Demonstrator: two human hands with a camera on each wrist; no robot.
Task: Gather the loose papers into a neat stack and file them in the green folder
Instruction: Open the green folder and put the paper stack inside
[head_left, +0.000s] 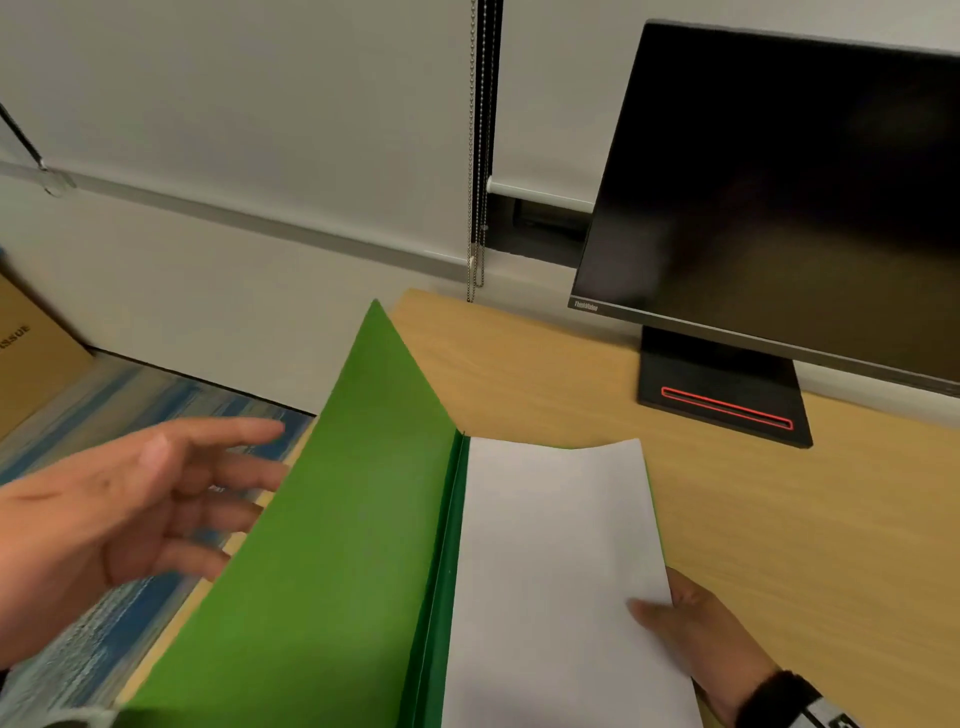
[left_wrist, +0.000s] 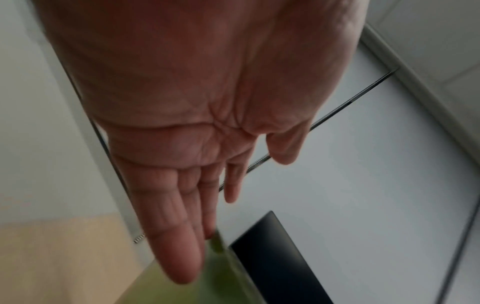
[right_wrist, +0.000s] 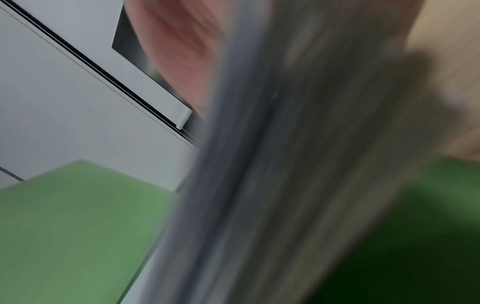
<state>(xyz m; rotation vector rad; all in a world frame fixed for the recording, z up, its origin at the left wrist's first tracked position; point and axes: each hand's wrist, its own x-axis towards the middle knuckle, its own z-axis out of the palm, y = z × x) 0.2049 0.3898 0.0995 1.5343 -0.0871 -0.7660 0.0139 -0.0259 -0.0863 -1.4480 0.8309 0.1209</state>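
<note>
The green folder (head_left: 332, 519) lies open on the desk, its left cover raised at a slant. My left hand (head_left: 156, 499) is behind that cover, fingers straight and spread, their tips hidden by it. In the left wrist view the left hand (left_wrist: 182, 205) shows a flat palm, fingertips at the folder's edge (left_wrist: 215, 244). A stack of white papers (head_left: 556, 561) rests on the folder's right half. My right hand (head_left: 691, 623) pinches its right edge, thumb on top. The right wrist view is blurred: papers (right_wrist: 259, 185), green folder (right_wrist: 72, 226).
A dark monitor (head_left: 779, 182) on a black stand (head_left: 722, 400) occupies the back right of the wooden desk (head_left: 805, 519). Blind chains (head_left: 475, 156) hang behind. Left of the desk lie blue patterned floor (head_left: 104, 415) and a cardboard box (head_left: 31, 353).
</note>
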